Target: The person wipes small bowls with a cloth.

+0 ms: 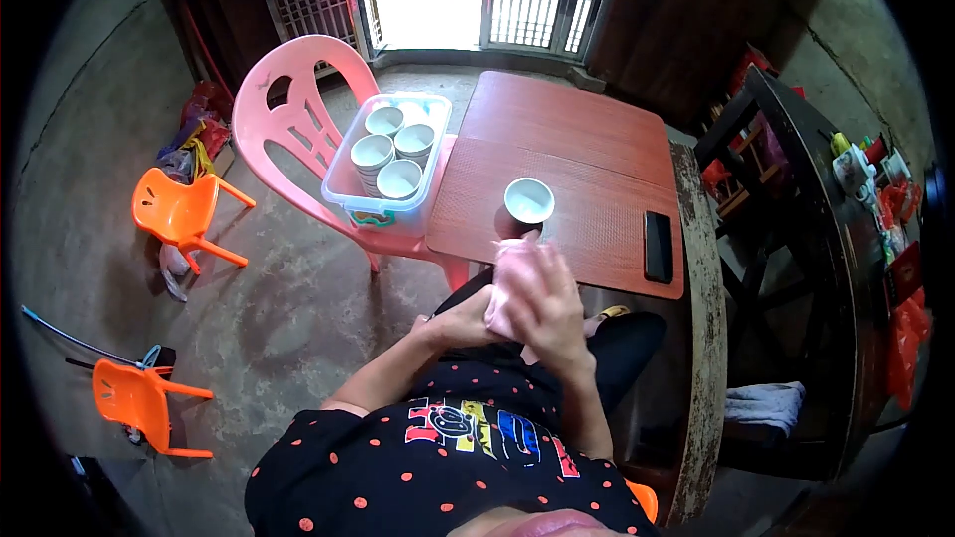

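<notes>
In front of my body, my left hand (468,317) grips a pink cloth (510,283) from its lower left side. My right hand (550,316) presses on the same cloth from the right, its fingers smeared by motion. Whether the cloth wraps around anything cannot be seen. Just beyond both hands, a white cup (529,201) stands upright on the reddish-brown table (597,164). A clear plastic bin (341,179) to the left holds several stacks of white cups (372,154).
The bin sits on a pink plastic chair (261,129) against the table's left edge. A black phone (658,247) lies at the table's right. Orange small chairs (179,209) stand on the left floor. A worn wooden bench (701,338) and a dark shelf (796,189) are at right.
</notes>
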The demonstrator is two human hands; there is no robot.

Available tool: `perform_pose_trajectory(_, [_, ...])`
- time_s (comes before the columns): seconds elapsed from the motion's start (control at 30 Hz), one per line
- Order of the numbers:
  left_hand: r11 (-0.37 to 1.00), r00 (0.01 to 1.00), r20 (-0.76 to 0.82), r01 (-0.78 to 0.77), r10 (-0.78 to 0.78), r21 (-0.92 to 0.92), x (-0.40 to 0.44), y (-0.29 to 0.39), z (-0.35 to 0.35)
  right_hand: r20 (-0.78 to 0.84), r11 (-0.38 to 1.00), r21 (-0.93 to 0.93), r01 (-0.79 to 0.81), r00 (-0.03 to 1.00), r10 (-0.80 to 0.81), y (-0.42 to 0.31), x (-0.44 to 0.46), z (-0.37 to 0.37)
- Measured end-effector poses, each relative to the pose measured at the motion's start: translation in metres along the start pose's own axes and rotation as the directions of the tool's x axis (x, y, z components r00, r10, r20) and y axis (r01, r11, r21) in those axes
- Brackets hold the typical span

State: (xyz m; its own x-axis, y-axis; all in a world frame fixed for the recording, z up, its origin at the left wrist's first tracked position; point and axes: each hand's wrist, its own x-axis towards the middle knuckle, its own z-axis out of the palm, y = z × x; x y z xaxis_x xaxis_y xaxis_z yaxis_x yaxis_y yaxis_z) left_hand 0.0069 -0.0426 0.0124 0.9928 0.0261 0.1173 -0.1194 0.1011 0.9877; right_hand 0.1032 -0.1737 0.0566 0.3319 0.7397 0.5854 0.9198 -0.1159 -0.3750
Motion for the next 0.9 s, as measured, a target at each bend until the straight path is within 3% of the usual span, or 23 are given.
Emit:
perform_pose_trajectory(0.03, [0.985, 0.976, -0.143, -0.155, 0.165, 0.08, -0.001, 0.013, 0.007, 0.05, 0.997, 0.014, 0.075, 0.996, -0.076, -0.009, 0.003, -0.009])
perform_pose_trajectory(0.07, [0.991, 0.991, -0.077, -0.106, 0.112, 0.077, -0.001, 0.011, 0.006, 0.097, 0.988, 0.031, 0.149, 0.984, -0.152, -0.013, 0.008, -0.014])
perform_pose_trajectory(0.1, [0.995, 0.998, -0.012, -0.059, 0.06, 0.078, -0.002, 0.008, 0.003, 0.028, 0.978, 0.117, 0.174, 0.984, -0.179, 0.003, 0.009, -0.005])
perform_pose_trajectory(0.13, [0.996, 0.999, 0.051, -0.016, 0.012, 0.083, -0.001, 0.007, 0.001, 0.043, 0.964, 0.248, 0.099, 0.993, -0.113, 0.016, 0.008, -0.004])
perform_pose_trajectory(0.17, [0.966, 0.972, 0.121, 0.179, -0.203, 0.186, 0.001, 0.017, 0.0, 0.147, 0.855, 0.511, -0.089, 0.989, 0.015, 0.032, 0.005, -0.003])
perform_pose_trajectory(0.2, [0.984, 0.974, 0.152, 0.155, -0.167, 0.088, 0.001, 0.017, 0.002, 0.277, 0.652, 0.706, -0.276, 0.955, 0.105, 0.048, 0.002, 0.001])
perform_pose_trajectory(0.23, [0.992, 0.975, 0.183, 0.129, -0.125, -0.007, 0.001, 0.016, 0.005, 0.41, 0.263, 0.852, -0.453, 0.889, 0.205, 0.06, -0.006, 0.011])
perform_pose_trajectory(0.27, [0.989, 0.974, 0.211, 0.104, -0.08, -0.103, 0.002, 0.016, 0.008, 0.354, 0.124, 0.923, -0.364, 0.93, 0.094, 0.069, -0.006, 0.012])
perform_pose_trajectory(0.33, [0.987, 0.979, 0.202, 0.07, -0.039, -0.147, 0.003, 0.014, 0.01, 0.32, -0.249, 0.942, -0.227, 0.831, 0.454, 0.05, -0.021, 0.03])
perform_pose_trajectory(0.4, [0.998, 0.981, 0.185, 0.057, -0.05, -0.028, 0.006, 0.015, 0.008, 0.183, 0.074, 0.96, -0.269, 0.807, 0.561, 0.042, -0.026, 0.035])
perform_pose_trajectory(0.47, [0.978, 0.971, 0.177, 0.183, -0.164, -0.1, 0.005, 0.022, 0.006, 0.049, 0.535, 0.741, -0.405, 0.828, 0.558, 0.043, -0.024, 0.019])
perform_pose_trajectory(0.5, [0.975, 0.971, 0.167, 0.193, -0.172, -0.115, 0.005, 0.024, 0.006, 0.34, 0.178, 0.858, -0.482, 0.792, 0.507, 0.063, -0.014, 0.012])
perform_pose_trajectory(0.53, [0.973, 0.976, 0.138, 0.187, -0.168, -0.136, 0.004, 0.025, 0.008, 0.385, 0.377, 0.729, -0.571, 0.798, 0.463, 0.054, -0.007, -0.005])
perform_pose_trajectory(0.6, [0.97, 0.985, 0.075, 0.169, -0.158, -0.177, 0.003, 0.029, 0.013, 0.234, 0.876, 0.324, -0.358, 0.927, 0.292, 0.017, 0.013, -0.03])
perform_pose_trajectory(0.63, [0.993, 0.995, 0.069, 0.076, -0.069, -0.095, 0.003, 0.023, 0.013, 0.153, 0.972, 0.196, -0.126, 0.983, 0.097, 0.018, 0.014, -0.026])
perform_pose_trajectory(0.67, [0.998, 0.998, 0.043, 0.037, -0.034, -0.058, 0.001, 0.022, 0.014, 0.154, 0.886, 0.384, -0.259, 0.964, 0.215, 0.02, 0.011, -0.022])
perform_pose_trajectory(0.73, [0.981, 0.994, 0.077, 0.093, -0.081, -0.171, 0.001, 0.021, 0.011, 0.228, 0.56, 0.695, -0.451, 0.877, 0.423, 0.026, 0.002, -0.009])
perform_pose_trajectory(0.77, [0.977, 0.994, 0.061, 0.097, -0.086, -0.192, 0.001, 0.02, 0.011, 0.263, 0.272, 0.856, -0.439, 0.824, 0.501, 0.032, -0.001, -0.003])
perform_pose_trajectory(0.8, [0.972, 0.995, 0.046, 0.099, -0.091, -0.212, 0.002, 0.019, 0.012, 0.259, -0.009, 0.955, -0.297, 0.815, 0.518, 0.052, -0.017, 0.019])
perform_pose_trajectory(0.83, [0.967, 0.995, 0.032, 0.1, -0.095, -0.233, 0.003, 0.018, 0.012, -0.059, 0.442, 0.876, -0.19, 0.87, 0.49, 0.039, -0.019, 0.021])
perform_pose_trajectory(0.9, [0.97, 0.994, 0.033, 0.108, -0.104, -0.216, 0.007, 0.014, 0.012, -0.325, 0.858, 0.512, -0.036, 0.917, 0.233, 0.032, -0.024, 0.025])
